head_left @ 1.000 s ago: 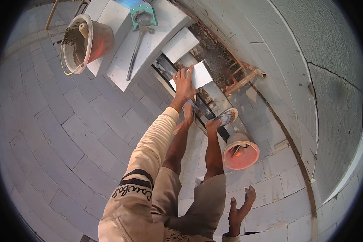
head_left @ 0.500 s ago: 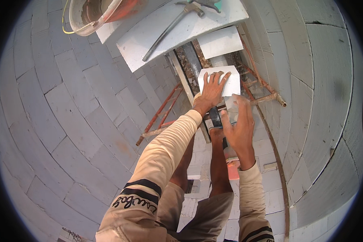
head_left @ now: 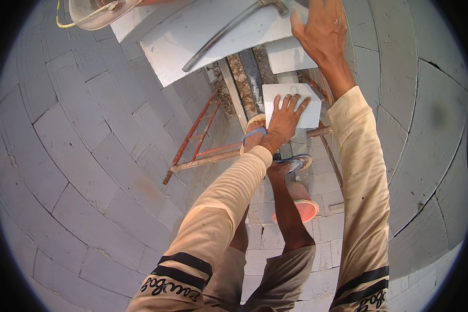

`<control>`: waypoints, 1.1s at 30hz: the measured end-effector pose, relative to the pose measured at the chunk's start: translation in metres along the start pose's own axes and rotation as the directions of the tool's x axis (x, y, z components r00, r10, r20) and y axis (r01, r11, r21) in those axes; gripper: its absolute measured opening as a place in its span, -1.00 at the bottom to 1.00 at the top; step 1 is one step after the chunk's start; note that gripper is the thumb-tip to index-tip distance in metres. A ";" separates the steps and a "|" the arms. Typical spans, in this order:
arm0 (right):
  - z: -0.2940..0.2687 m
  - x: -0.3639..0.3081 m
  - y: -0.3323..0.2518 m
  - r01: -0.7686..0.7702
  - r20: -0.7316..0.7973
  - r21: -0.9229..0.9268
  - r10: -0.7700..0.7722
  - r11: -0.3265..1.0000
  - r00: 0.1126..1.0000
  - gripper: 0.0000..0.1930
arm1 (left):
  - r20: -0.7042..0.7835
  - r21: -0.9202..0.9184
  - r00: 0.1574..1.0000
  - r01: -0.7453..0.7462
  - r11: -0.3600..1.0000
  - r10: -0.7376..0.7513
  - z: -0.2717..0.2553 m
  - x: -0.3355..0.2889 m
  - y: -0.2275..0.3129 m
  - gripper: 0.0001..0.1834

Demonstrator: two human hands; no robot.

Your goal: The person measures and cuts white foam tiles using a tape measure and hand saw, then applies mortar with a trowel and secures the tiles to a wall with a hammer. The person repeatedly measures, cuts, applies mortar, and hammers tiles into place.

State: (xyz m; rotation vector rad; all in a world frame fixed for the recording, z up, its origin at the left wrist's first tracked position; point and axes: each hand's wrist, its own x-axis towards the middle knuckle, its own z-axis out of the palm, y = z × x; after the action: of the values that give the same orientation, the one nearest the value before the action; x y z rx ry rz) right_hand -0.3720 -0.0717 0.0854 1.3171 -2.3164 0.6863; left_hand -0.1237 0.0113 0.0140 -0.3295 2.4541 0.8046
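My left hand [head_left: 284, 120] lies spread on top of a small white block [head_left: 300, 94], its fingers apart and flat on the surface. My right hand [head_left: 323, 32] is raised at the upper right, over the end of a long white slab [head_left: 213, 31]. Its thumb stands away from the fingers, and the fingertips run out at the top edge. A hammer [head_left: 229, 34] with a long, slightly bent handle lies on the slab, its head left of my right thumb. Another white block [head_left: 286, 57] sits just below the slab, between my two hands.
A bucket [head_left: 96, 15] with a yellow handle stands at the upper left. Reddish metal scaffold frames [head_left: 192, 138] flank my sandalled feet [head_left: 296, 163]. A red-orange bucket [head_left: 301, 209] is on the floor below. Grey block walls [head_left: 99, 156] rise on both sides.
My right hand has moved up and away from the small block's edge to the far slab. My left hand stays on the small block. The view has shifted.
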 end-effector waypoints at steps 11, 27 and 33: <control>-0.016 0.055 0.012 -0.371 0.438 0.155 0.273 0.915 0.856 -0.73 | -0.040 0.034 0.999 0.001 0.999 0.000 -0.001 0.005 0.000 0.33; -0.463 -0.168 -0.161 -0.995 0.643 -0.009 0.761 -0.103 -0.084 -0.63 | -0.062 0.118 0.995 -0.074 0.990 0.082 0.020 0.008 0.040 0.06; -0.474 -0.193 -0.173 -0.984 0.681 -0.098 0.711 -0.152 -0.177 -0.62 | -0.012 0.154 0.995 -0.092 0.984 0.095 0.018 0.006 0.041 0.10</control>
State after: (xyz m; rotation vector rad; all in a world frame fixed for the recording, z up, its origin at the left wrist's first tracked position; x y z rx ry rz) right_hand -0.0856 0.2612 0.3992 -0.8654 -3.5471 1.5673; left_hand -0.1374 0.0544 0.0183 -0.1667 2.5474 0.6478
